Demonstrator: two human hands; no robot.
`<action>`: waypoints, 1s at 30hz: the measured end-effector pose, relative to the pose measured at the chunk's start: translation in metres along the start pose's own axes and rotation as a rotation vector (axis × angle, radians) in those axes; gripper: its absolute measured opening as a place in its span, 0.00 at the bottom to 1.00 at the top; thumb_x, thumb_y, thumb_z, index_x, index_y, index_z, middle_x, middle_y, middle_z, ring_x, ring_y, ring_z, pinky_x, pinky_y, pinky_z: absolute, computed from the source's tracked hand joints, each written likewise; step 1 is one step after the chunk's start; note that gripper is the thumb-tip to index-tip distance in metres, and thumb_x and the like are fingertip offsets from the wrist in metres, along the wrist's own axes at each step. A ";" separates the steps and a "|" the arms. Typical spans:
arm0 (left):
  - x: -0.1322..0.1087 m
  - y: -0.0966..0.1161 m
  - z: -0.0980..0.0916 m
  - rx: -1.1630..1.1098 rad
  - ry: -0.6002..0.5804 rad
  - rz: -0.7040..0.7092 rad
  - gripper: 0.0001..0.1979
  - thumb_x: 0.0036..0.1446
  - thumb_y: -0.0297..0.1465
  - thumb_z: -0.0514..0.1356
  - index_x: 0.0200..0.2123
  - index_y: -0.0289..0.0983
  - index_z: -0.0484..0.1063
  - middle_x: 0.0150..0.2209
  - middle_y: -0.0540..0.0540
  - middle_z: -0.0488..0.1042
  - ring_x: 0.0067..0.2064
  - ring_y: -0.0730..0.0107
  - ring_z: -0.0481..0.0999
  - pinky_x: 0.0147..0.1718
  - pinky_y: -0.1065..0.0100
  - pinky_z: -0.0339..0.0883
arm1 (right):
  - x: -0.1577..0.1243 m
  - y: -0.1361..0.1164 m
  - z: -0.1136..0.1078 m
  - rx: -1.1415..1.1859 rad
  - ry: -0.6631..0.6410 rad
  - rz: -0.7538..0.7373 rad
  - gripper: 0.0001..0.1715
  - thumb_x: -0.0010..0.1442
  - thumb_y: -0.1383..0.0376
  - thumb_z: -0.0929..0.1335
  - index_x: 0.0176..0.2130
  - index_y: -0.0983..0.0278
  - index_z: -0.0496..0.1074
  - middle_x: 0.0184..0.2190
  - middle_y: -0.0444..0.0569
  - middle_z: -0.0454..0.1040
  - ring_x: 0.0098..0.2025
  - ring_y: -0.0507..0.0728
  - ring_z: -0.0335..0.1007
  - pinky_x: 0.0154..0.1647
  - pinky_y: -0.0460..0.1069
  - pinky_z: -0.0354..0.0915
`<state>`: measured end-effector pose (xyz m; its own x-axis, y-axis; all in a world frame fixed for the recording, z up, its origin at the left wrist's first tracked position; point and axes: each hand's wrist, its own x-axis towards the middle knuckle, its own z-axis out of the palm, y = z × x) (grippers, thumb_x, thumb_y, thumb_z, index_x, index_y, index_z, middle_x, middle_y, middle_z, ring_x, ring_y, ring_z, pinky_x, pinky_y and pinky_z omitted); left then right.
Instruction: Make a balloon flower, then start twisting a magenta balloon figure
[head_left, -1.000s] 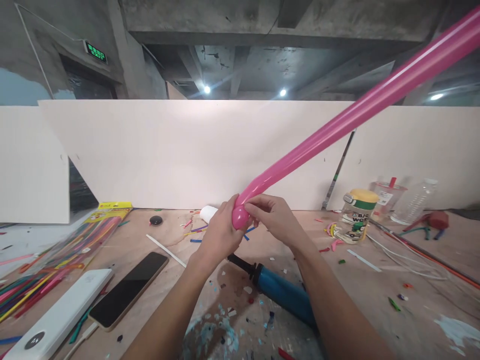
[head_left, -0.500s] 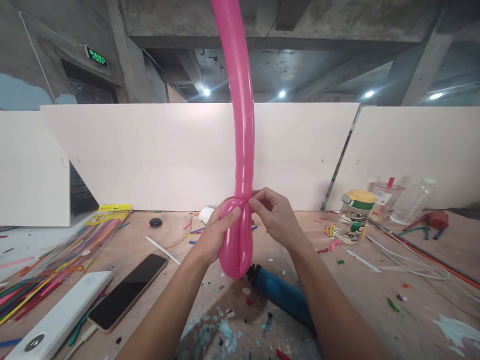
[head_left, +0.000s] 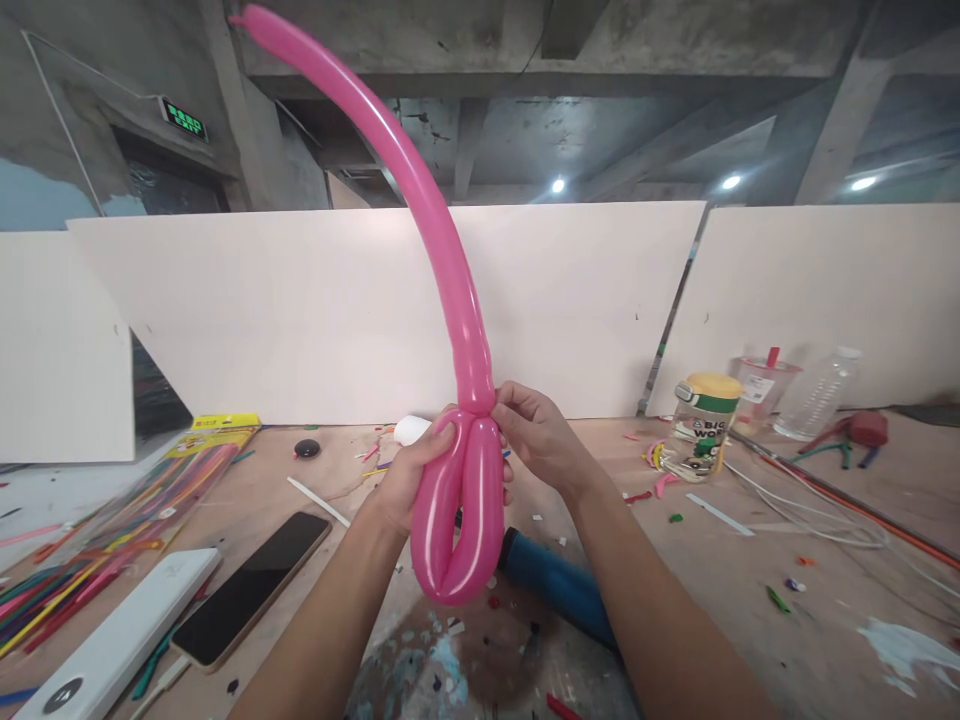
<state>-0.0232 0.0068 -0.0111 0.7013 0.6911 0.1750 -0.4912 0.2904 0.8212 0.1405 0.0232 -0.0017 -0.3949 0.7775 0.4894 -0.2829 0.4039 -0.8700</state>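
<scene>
A long pink modelling balloon [head_left: 431, 215] is held up over the table, bent into a loop at its lower end. Its free end curves up and to the left, with an uninflated tip at the top left. My left hand [head_left: 415, 465] wraps round the loop from the left, thumb on the front, some fingers hidden behind. At the pinched joint above the loop, my right hand [head_left: 534, 432] grips with thumb and index finger together. Beneath the balloon lies a blue hand pump [head_left: 559, 585], partly hidden by my right forearm.
On the left lie a phone [head_left: 253, 590], a white power bank [head_left: 124, 635] and a packet of uninflated balloons [head_left: 202, 460]. A yellow-lidded cup [head_left: 701, 428], a clear bottle [head_left: 823, 395] and cables [head_left: 810, 530] stand or lie on the right. White panels [head_left: 300, 310] rise behind.
The balloon's long end has swung to the left, bringing its tip into view. The loop has turned and dropped slightly, showing a gap between its two sides. Both hands stay near the joint.
</scene>
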 end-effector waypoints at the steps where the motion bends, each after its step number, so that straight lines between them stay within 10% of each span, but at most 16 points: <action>1: 0.000 -0.001 -0.002 -0.008 -0.029 -0.048 0.22 0.52 0.45 0.61 0.46 0.38 0.67 0.36 0.42 0.75 0.39 0.54 0.78 0.37 0.58 0.71 | 0.000 0.002 0.001 0.018 -0.004 0.022 0.17 0.56 0.52 0.68 0.31 0.61 0.62 0.21 0.37 0.62 0.16 0.47 0.57 0.15 0.45 0.57; 13: 0.005 -0.040 -0.039 -0.036 -0.059 -0.115 0.40 0.37 0.68 0.49 0.34 0.38 0.70 0.20 0.46 0.69 0.21 0.64 0.72 0.18 0.68 0.62 | 0.001 0.006 0.022 -0.086 0.109 -0.014 0.20 0.53 0.51 0.70 0.27 0.61 0.60 0.20 0.38 0.63 0.19 0.47 0.57 0.19 0.43 0.56; 17: 0.014 -0.018 -0.028 0.211 0.143 -0.052 0.35 0.42 0.60 0.59 0.39 0.35 0.71 0.28 0.43 0.74 0.27 0.63 0.74 0.25 0.66 0.66 | 0.002 0.001 0.017 -0.257 0.264 -0.138 0.15 0.56 0.54 0.68 0.28 0.61 0.62 0.23 0.41 0.67 0.22 0.49 0.62 0.22 0.46 0.61; 21: 0.010 0.004 -0.001 0.676 0.478 0.388 0.19 0.53 0.44 0.61 0.44 0.38 0.70 0.41 0.43 0.74 0.37 0.65 0.73 0.36 0.65 0.67 | 0.002 0.002 0.013 -0.601 0.443 -0.318 0.07 0.58 0.63 0.65 0.29 0.62 0.65 0.31 0.46 0.71 0.35 0.54 0.68 0.38 0.51 0.66; 26: -0.008 0.011 0.025 1.191 0.384 0.482 0.29 0.38 0.34 0.70 0.47 0.40 0.70 0.48 0.42 0.69 0.49 0.51 0.68 0.48 0.55 0.62 | 0.000 0.006 0.021 -0.908 0.527 -0.397 0.05 0.58 0.66 0.64 0.30 0.61 0.66 0.30 0.47 0.70 0.36 0.56 0.67 0.38 0.53 0.65; 30: -0.012 0.014 0.023 1.243 0.407 0.476 0.22 0.46 0.28 0.64 0.48 0.40 0.69 0.44 0.44 0.71 0.44 0.57 0.70 0.44 0.59 0.63 | -0.003 0.002 0.027 -0.907 0.464 -0.420 0.04 0.59 0.64 0.66 0.30 0.60 0.67 0.32 0.48 0.72 0.37 0.57 0.68 0.39 0.53 0.66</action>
<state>-0.0265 -0.0129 0.0104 0.2947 0.7608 0.5783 0.2895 -0.6478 0.7047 0.1171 0.0086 -0.0032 0.0032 0.5244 0.8515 0.5042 0.7345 -0.4542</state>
